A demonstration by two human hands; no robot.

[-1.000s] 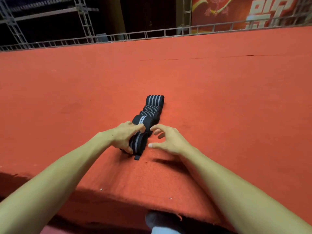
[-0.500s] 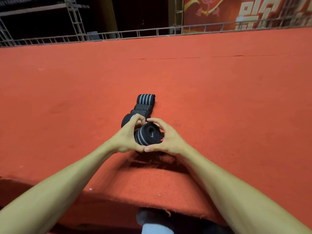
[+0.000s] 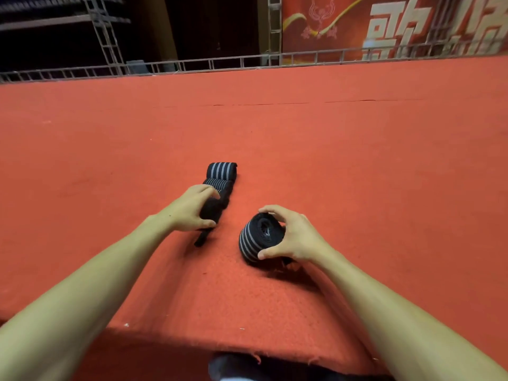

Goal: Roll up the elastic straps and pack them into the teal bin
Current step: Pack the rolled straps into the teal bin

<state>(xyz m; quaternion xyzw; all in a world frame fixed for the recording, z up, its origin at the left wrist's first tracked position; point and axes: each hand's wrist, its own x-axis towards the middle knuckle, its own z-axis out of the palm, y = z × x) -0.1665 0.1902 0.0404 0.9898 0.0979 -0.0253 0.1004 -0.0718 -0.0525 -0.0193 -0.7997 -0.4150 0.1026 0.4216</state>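
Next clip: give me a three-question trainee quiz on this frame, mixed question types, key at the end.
1. True or false: the teal bin is in view.
2. The right hand grips: A) a rolled strap; B) a flat unrolled strap; C) nothing.
3. Fill in: the left hand grips the nearest roll of the row of straps on the ___ carpet.
Key: 1 false; 2 A; 3 red.

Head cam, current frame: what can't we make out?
Teal bin: outside the head view entirely.
Blurred black strap roll: motion blur, and the gripping left hand covers it; winding unreadable.
Rolled black, grey-striped elastic strap: the right hand holding it hides its right side.
Row of striped rolls: count unclear, left hand overlaps the near ones.
Dark shape at the bottom edge: cut off by the frame.
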